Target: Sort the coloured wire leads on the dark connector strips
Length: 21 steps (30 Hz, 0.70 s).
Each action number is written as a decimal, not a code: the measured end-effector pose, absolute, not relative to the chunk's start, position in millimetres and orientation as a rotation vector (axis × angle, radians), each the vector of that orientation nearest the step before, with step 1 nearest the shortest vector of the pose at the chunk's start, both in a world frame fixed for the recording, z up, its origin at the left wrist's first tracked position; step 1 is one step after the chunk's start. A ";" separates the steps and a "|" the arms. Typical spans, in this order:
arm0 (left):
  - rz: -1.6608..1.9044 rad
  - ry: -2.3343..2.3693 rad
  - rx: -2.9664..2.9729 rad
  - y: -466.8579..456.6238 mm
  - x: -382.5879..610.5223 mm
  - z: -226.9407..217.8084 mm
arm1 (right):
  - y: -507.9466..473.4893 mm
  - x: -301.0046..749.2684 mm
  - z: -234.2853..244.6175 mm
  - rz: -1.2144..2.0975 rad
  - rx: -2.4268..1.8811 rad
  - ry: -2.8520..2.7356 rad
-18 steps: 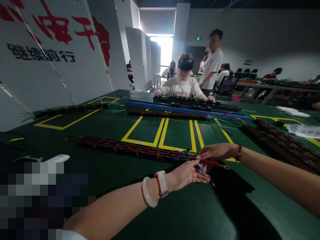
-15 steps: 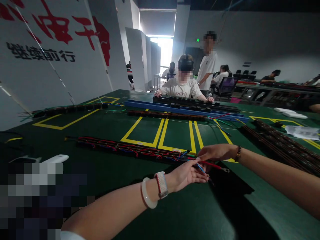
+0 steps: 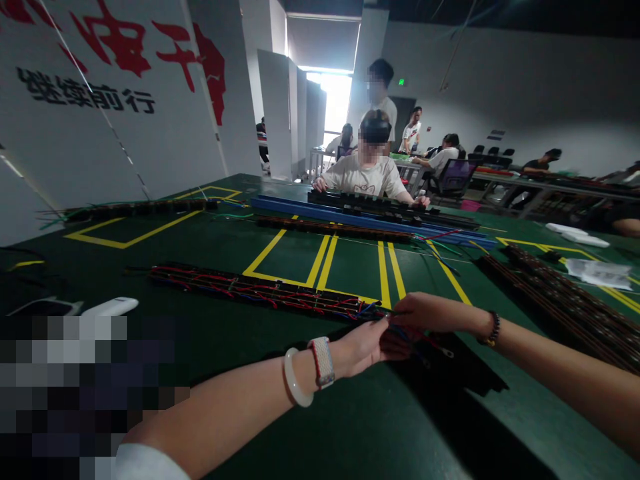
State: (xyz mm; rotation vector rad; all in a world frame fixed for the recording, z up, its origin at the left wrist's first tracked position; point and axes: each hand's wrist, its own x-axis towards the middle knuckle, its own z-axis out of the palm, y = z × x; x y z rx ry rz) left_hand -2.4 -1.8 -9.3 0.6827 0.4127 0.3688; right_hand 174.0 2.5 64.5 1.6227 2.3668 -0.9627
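A long dark strip [image 3: 260, 292] laced with red and blue wires lies across the green table [image 3: 300, 427] in front of me. Both my hands meet at its right end. My left hand [image 3: 367, 345], with a white bangle and a watch on the wrist, is closed with its fingertips pinched on the wire ends there. My right hand [image 3: 429, 313], a bead bracelet on its wrist, lies curled over the same wire ends. A red wire [image 3: 440, 345] with a metal lug trails out to the right beneath it.
A white oblong device [image 3: 110, 307] lies at the left. More dark strips [image 3: 565, 300] lie at the right, papers [image 3: 597, 270] beyond them. A seated person [image 3: 367, 175] across the table handles black and blue rails [image 3: 370, 213]. Yellow tape marks [image 3: 325, 263] cross the middle.
My left hand has curled from a flatter pose into a pinch at the strip's end. My right hand has closed down over the wires. The standing person behind has walked left.
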 end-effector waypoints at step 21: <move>0.334 0.425 0.708 0.4 -2.0 -10.7 | 14.6 182.0 70.3 -1.061 1.676 2.073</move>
